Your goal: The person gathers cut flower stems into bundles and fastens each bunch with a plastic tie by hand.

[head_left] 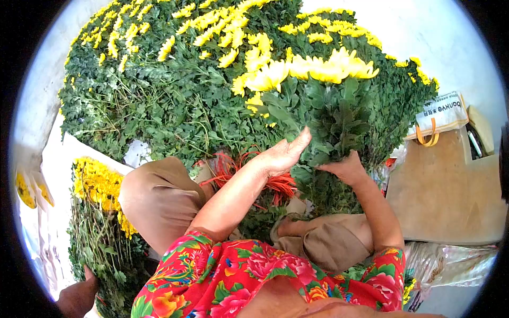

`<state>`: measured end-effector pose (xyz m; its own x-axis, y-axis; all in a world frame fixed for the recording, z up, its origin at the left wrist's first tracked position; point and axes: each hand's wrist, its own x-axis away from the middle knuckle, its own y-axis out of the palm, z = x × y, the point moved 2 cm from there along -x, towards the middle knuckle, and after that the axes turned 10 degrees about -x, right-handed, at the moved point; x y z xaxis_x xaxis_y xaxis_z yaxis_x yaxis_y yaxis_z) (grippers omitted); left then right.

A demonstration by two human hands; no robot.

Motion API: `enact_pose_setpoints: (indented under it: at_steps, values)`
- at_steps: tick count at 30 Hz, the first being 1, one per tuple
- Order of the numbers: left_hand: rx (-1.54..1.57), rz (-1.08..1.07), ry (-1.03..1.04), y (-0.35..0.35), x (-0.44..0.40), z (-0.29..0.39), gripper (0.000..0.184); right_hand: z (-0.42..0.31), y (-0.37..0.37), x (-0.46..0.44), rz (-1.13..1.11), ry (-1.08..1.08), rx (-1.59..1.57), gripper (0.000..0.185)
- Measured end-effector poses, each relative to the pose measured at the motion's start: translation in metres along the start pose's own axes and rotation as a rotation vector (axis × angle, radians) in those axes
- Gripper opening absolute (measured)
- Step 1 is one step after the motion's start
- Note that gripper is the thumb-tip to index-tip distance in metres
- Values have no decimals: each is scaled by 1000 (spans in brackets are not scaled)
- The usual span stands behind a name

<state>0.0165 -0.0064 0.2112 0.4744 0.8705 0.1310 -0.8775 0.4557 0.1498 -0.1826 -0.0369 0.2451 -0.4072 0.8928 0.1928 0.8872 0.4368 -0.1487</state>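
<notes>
A bunch of yellow chrysanthemums [339, 114] stands upright in front of me, its blooms level along the top and its dark leaves below. My right hand [345, 167] is closed around the lower part of the bunch, with some fingers hidden behind leaves. Beside the bunch on the left, my left hand [287, 153] is held out with straight fingers, palm towards the leaves. Whether it touches them I cannot tell. Under my left forearm lies a tangle of red ties [278, 185].
A large heap of chrysanthemums [159, 95] fills the far side. At the lower left, another person's hand [82, 294] is near an upright bundle of yellow flowers [98, 185]. A cardboard box [445, 191] and a white bag with an orange handle [442, 114] stand on the right.
</notes>
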Motion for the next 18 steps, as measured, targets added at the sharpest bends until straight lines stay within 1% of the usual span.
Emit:
enact_pose_setpoints:
  at_steps: [2,3,4,6,7,9,11,13,14,15,16,17,18]
  values:
    - [-36,-7,-86,1,4,3,101,-4,5,0,-39,-90,41,74]
    - [-53,-12,-129,2,6,4,99,-11,5,3,-39,-89,41,74]
    - [143,9,-50,7,2,4,96,-19,4,6,5,30,-15,74]
    - [536,51,110,12,-6,-2,90,-19,-6,4,50,149,-72,75]
    - [567,42,93,5,-16,-16,84,-11,-19,-2,-38,-41,220,68]
    - [514,101,90,-6,-24,-22,81,4,-33,-1,-129,-225,508,62]
    - [557,225,185,-12,-31,-25,77,17,-46,2,85,-27,112,54]
    - [467,268,202,-16,-21,-10,74,-7,-37,7,78,-21,98,52]
    - [565,326,177,-15,-20,-4,72,-10,-38,6,23,-29,166,53]
    - [647,372,190,-16,-18,-1,64,-11,-39,4,-35,-41,234,53]
    - [658,383,236,-14,-18,-1,59,-3,-44,2,58,48,79,55]
    - [667,394,283,-14,-19,-1,54,-6,-39,0,57,57,74,55]
    - [673,394,269,-13,-18,1,54,-16,-31,-1,74,-38,109,55]
